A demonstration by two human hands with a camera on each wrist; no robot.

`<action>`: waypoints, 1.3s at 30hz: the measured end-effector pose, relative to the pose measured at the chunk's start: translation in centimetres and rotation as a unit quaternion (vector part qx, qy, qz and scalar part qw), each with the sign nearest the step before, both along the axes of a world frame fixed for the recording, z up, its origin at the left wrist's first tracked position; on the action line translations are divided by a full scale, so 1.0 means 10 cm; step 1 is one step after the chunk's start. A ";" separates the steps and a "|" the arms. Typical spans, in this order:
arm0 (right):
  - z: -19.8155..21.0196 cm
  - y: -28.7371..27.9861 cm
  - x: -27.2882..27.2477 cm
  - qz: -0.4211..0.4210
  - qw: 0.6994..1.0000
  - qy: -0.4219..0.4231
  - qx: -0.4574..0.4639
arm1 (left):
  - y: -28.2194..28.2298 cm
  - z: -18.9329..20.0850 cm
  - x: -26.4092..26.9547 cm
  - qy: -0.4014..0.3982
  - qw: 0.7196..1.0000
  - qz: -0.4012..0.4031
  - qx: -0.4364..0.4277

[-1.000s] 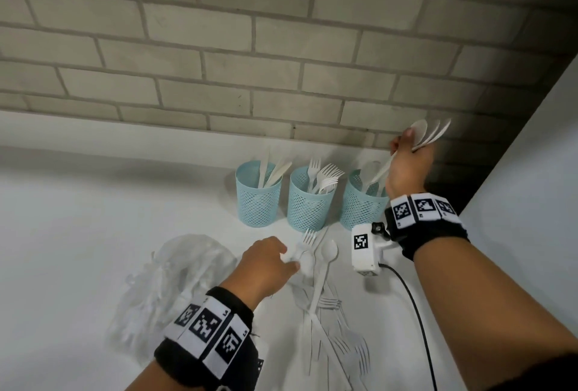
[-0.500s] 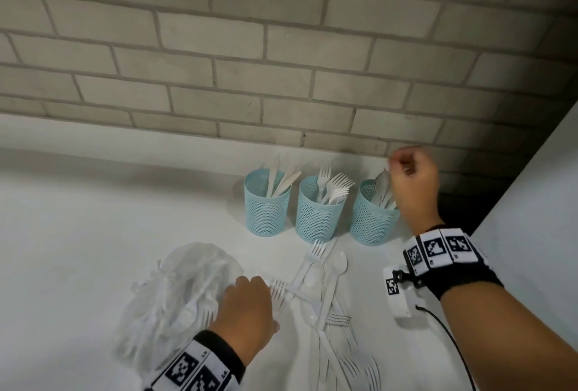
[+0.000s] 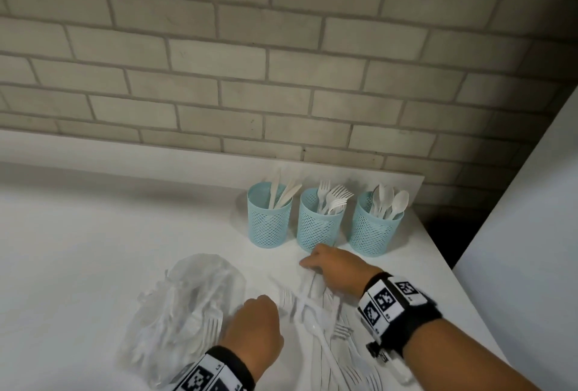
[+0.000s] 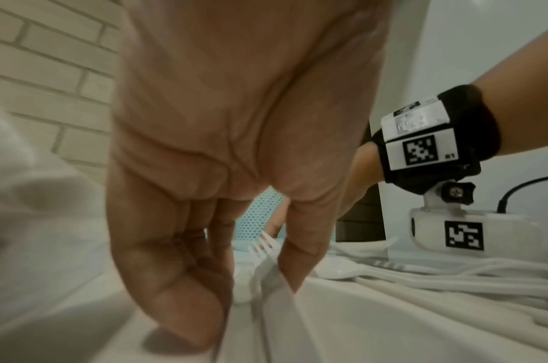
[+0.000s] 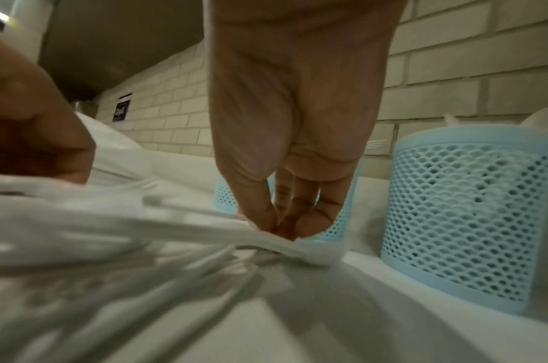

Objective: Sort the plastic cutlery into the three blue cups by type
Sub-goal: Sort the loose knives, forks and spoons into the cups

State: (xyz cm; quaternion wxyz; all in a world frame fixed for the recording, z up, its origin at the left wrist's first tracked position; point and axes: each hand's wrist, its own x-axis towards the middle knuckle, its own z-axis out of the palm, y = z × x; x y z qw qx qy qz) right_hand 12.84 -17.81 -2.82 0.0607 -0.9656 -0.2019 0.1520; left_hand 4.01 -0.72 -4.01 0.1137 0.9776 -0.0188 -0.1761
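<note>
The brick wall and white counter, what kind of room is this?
Probably a break room or canteen corner, though that's a guess. A painted brick wall stands behind a plain white counter, where three blue cups hold plastic knives, forks and spoons, and a clear plastic bag of cutlery lies nearby.

Loose cutlery (image 5: pixel 80 245) beside the right hand (image 5: pixel 294 118) was blurred; piece pinched there was unidentifiable.

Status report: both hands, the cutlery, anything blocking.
Left hand pinches a fork in the pile. Right hand pinches another piece; type unclear. Three cups part filled, loose cutlery remains. Nothing blocks the cups.
</note>
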 end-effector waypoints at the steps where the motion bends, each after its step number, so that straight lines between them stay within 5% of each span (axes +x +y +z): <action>1: 0.00 0.00 -0.01 0.010 1.000 0.004 -0.017 | 0.01 0.01 0.00 -0.004 1.000 -0.007 -0.003; 10: 0.05 -0.09 -0.09 0.025 0.993 -0.065 -0.097 | -0.03 0.05 0.01 -0.026 0.998 -0.061 -0.006; 21: 0.25 -0.11 -0.29 0.037 0.989 -0.114 -0.089 | -0.06 0.08 0.02 -0.063 0.992 0.027 -0.104; 27: 0.36 -0.23 -0.44 -0.040 0.997 -0.039 -0.056 | 0.00 0.00 0.09 -0.057 0.980 0.067 -0.177; 29: 0.32 -0.36 -0.46 -0.115 0.993 0.017 0.012 | 0.04 -0.07 0.14 -0.023 0.960 0.115 -0.254; 33: 0.26 -0.64 -0.56 -0.269 0.959 0.031 0.088 | 0.06 -0.16 0.11 0.084 0.857 0.212 -0.463; 39: 0.15 -0.67 -0.86 -0.392 0.887 0.157 0.188 | -0.17 -0.11 0.05 0.098 0.825 0.220 -0.511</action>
